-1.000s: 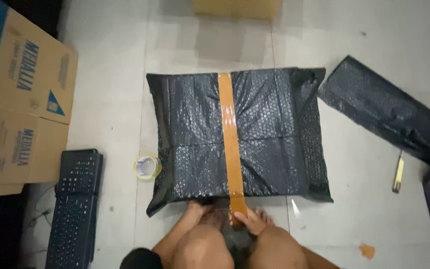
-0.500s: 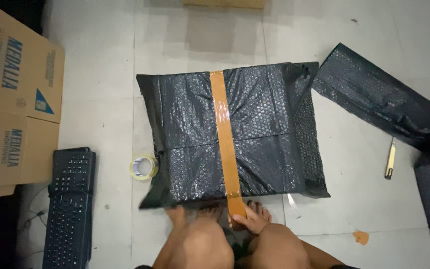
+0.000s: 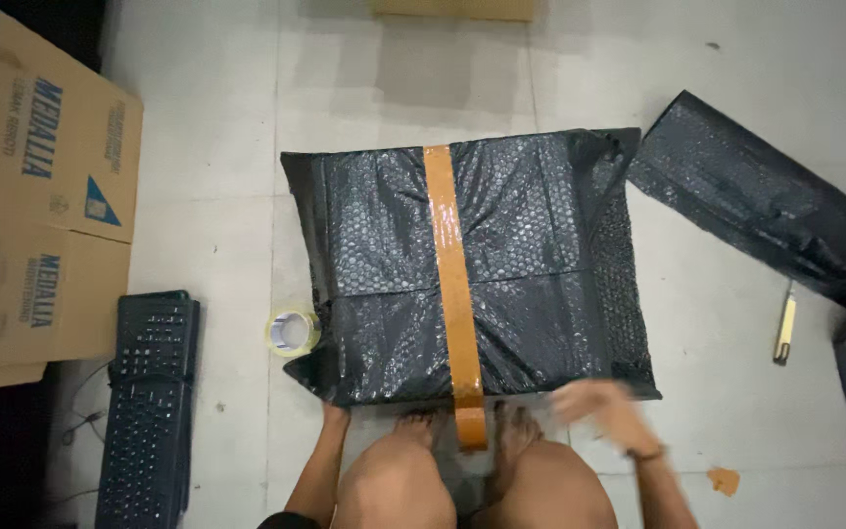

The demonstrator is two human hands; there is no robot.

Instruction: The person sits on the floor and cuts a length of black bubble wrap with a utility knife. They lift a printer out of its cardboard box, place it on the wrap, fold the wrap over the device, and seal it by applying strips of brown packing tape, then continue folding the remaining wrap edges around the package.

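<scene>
The left hand (image 3: 333,411) is tucked under the near-left corner of the black bubble-wrapped parcel (image 3: 531,284), its grip hidden. The brown tape strip's (image 3: 454,294) loose end hangs unpressed and could peel. Right of it, the blurred right hand (image 3: 604,413) looks empty, fingers spread.

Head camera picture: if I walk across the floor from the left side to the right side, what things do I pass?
cardboard box → black keyboard → tape roll → black bubble-wrapped parcel → yellow-handled cutter
</scene>
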